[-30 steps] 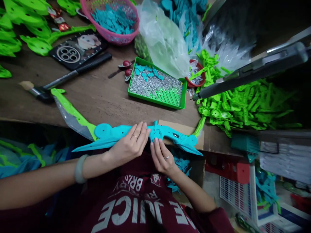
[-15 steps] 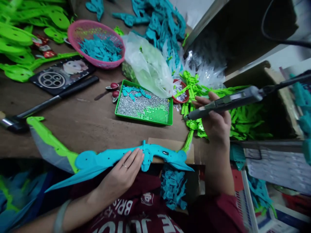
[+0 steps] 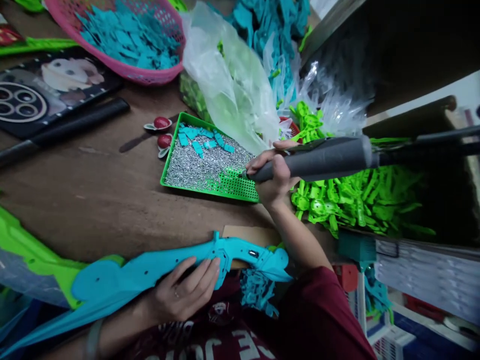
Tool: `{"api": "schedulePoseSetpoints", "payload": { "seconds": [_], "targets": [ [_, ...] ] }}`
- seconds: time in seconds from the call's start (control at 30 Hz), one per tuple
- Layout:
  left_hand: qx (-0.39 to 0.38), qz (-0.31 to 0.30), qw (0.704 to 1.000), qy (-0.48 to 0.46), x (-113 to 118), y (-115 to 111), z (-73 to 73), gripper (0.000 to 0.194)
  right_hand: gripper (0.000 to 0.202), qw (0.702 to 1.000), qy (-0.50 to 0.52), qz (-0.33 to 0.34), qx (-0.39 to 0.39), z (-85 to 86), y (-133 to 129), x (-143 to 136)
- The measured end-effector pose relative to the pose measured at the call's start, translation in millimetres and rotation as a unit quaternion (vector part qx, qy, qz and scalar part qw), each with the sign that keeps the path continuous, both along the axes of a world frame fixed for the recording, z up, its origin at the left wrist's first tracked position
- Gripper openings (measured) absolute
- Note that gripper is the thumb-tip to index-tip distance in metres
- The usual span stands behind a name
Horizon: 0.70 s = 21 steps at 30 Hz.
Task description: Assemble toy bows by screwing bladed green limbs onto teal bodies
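Observation:
My right hand [image 3: 276, 186] grips a grey electric screwdriver [image 3: 326, 157], its cable trailing off to the right. The driver's tip points down at the right part of a green perforated tray [image 3: 162, 172], over the thinner spread of small silver screws [image 3: 191, 167]. Small blue plastic pieces [image 3: 197, 148] lie on the screws. At the table's front edge, my left hand [image 3: 189, 290] wraps its fingers over a blue plastic toy bow [image 3: 131, 270]. The bow has green limbs [image 3: 33, 247] and small screw holes. My left thumb is hidden.
Behind the tray stand a pink basket [image 3: 131, 75] of blue pieces and a clear plastic bag [image 3: 228, 75]. Green parts [image 3: 348, 200] heap at the right. A hammer [image 3: 75, 125] and a phone-like object [image 3: 48, 92] lie left, near red candies [image 3: 162, 123].
My right hand has brought the screwdriver left and down to the screw tray. The camera view has come closer to the table. My left hand stays on the toy bow, fingers more curled.

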<state>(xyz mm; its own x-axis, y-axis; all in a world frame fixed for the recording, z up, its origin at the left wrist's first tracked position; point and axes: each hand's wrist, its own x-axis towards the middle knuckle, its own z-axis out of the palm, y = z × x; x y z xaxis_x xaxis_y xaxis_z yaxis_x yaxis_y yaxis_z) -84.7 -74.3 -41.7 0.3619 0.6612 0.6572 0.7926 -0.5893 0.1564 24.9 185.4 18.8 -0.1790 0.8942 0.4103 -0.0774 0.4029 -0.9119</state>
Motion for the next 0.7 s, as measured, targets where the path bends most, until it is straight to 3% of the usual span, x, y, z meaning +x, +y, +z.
{"api": "schedulePoseSetpoints", "payload": {
  "seconds": [0.43, 0.57, 0.7],
  "targets": [
    [0.018, 0.012, 0.999, -0.036, 3, 2, -6.9, 0.021, 0.022, 1.0, 0.01, -0.019, 0.001, -5.1, 6, -5],
    [0.032, 0.006, 0.999, -0.027, 2, 1, -10.8, 0.021, 0.017, 0.999, -0.002, -0.041, 0.019, 22.0, -13, -3],
    [0.029, 0.025, 0.998, -0.049, 5, -1, -14.6, 0.018, 0.021, 0.994, -0.072, 0.081, 0.015, 57.0, -57, 30]
  ]
}}
